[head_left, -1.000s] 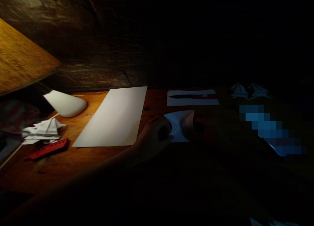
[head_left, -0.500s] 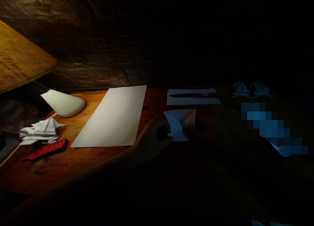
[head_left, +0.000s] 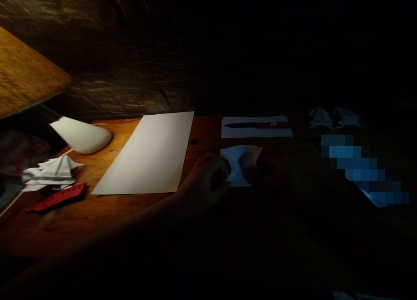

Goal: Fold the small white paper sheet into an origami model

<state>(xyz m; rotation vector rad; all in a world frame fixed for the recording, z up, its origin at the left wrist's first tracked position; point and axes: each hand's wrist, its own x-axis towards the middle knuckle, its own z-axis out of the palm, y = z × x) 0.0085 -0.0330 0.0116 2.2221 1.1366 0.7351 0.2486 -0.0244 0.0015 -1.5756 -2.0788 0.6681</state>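
A small creased sheet of paper (head_left: 241, 154) is held up a little over the dim table, its folds crossing near the middle and its surface bowed. My left hand (head_left: 208, 178) pinches its left edge between thumb and curled fingers. At the opposite edge is my right hand (head_left: 269, 172), deep in shadow; its fingers barely show, though they appear closed on the paper. Just beyond lies a knife (head_left: 257, 125) with a dark blade and red handle, resting on a stack of paper pieces (head_left: 241, 133).
A large white sheet (head_left: 146, 156) lies left of my hands. Further left are a lamp's white base (head_left: 84, 137), its shade (head_left: 29, 74), folded paper figures (head_left: 55, 172) and a red notched object (head_left: 58, 198). More folded figures (head_left: 335, 117) stand at back right, near a pixelated bluish patch (head_left: 355, 165).
The small paper has shifted slightly right and now bows more, its top edge curving. Both hands stay on it. The whole view has moved a little.
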